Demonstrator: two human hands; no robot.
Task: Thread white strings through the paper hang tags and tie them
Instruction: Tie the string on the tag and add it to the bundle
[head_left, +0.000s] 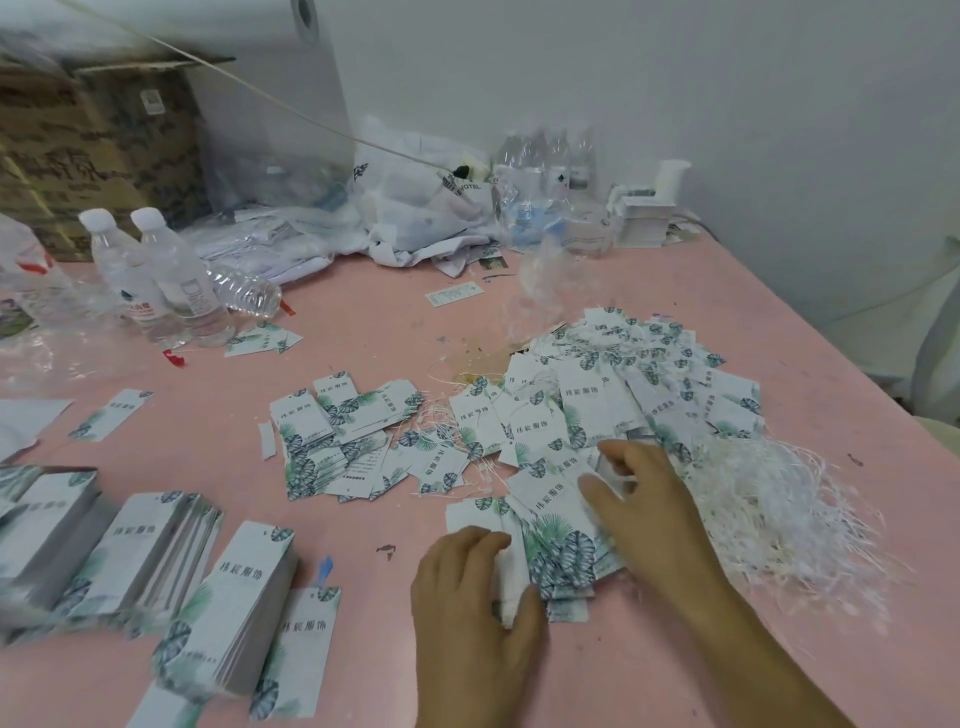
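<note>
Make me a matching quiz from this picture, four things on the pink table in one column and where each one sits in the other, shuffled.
Things:
1. loose white strings
2. upright water bottles
3. neat tag stacks
4. cardboard box

Places:
A. back left corner, against the wall
B. near left edge of the table
C. right of the right hand
D. left side, in front of the box

Pairs: 1-C, 2-D, 3-B, 4-A

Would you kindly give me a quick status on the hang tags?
Left hand grips fanned tags. Right hand pinches one tag. Loose strings beside right hand. Nothing blocking.
</note>
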